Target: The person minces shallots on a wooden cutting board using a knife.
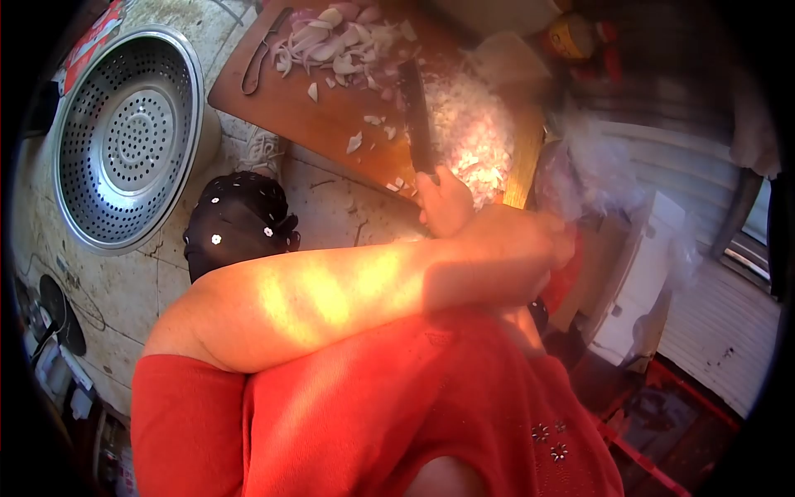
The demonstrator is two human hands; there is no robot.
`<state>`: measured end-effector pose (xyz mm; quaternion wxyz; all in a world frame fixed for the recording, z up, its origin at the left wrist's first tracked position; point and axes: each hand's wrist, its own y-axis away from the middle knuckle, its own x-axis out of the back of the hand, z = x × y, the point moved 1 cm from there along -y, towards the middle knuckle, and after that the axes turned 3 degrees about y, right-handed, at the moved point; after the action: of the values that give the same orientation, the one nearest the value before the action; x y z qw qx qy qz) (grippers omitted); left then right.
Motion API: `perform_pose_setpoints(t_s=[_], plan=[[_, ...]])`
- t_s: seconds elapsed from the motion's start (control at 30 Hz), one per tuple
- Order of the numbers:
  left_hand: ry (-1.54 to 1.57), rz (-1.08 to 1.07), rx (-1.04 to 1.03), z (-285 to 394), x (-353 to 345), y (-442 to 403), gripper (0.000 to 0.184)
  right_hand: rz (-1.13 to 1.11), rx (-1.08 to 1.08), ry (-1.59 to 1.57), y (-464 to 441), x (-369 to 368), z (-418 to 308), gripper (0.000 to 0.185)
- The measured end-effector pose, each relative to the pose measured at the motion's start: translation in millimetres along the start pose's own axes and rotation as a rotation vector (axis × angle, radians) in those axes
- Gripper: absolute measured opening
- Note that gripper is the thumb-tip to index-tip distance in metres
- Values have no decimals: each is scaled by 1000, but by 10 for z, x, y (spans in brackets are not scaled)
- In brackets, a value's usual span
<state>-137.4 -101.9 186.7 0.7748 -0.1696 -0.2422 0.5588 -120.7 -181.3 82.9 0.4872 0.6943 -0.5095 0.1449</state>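
My right hand [447, 200] is closed around the handle end of a kitchen knife [418, 124]. Its dark, broad blade points away from me over a brown cutting board [331, 137]. Against the blade's right side lies a heap of finely chopped onion [472, 132]. Sliced onion [339, 45], white and purplish, is piled at the board's far end, with loose bits nearer. My left forearm crosses in front of my body, and my left hand [542, 248] is curled over my right forearm. Its fingers are blurred; red cloth [565, 277] shows beside it.
A metal colander [132, 137] stands on the tiled floor at left. A dark looped tool [263, 54] lies on the board's left edge. To the right are clear plastic bags [592, 166] and a white box [642, 282]. My dark-clad knee [236, 219] is beside the board.
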Motion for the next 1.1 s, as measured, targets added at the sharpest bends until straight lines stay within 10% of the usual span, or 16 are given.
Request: perform_pose_setpoints(t_s=[0.17, 0.27, 0.33, 0.43, 0.87, 0.93, 0.97, 1.03, 1.1], plan=[[82, -137, 76, 62, 26, -44, 13, 56, -7, -287, -16, 121, -295, 37], [130, 268, 98, 135, 30, -27, 12, -12, -89, -306, -173, 189, -439, 34], [95, -141, 68, 35, 76, -28, 15, -49, -130, -298, -213, 199, -502, 33], [183, 179, 37, 95, 56, -37, 14, -95, -162, -230, -215, 241, -551, 40], [125, -106, 73, 62, 170, -103, 20, 6, 58, -32, -381, -149, 13, 39], [74, -838, 399, 215, 464, -300, 29, 1, -3, -153, -219, -56, -232, 38], [78, -840, 403, 172, 339, -197, 29, -6, -79, -277, -137, -21, -314, 38], [77, -86, 118, 73, 101, -9, 16, 1, -119, -272, -109, -6, -342, 38], [68, -118, 134, 43, 46, 8, 15, 7, -161, -265, -76, 40, -411, 38]])
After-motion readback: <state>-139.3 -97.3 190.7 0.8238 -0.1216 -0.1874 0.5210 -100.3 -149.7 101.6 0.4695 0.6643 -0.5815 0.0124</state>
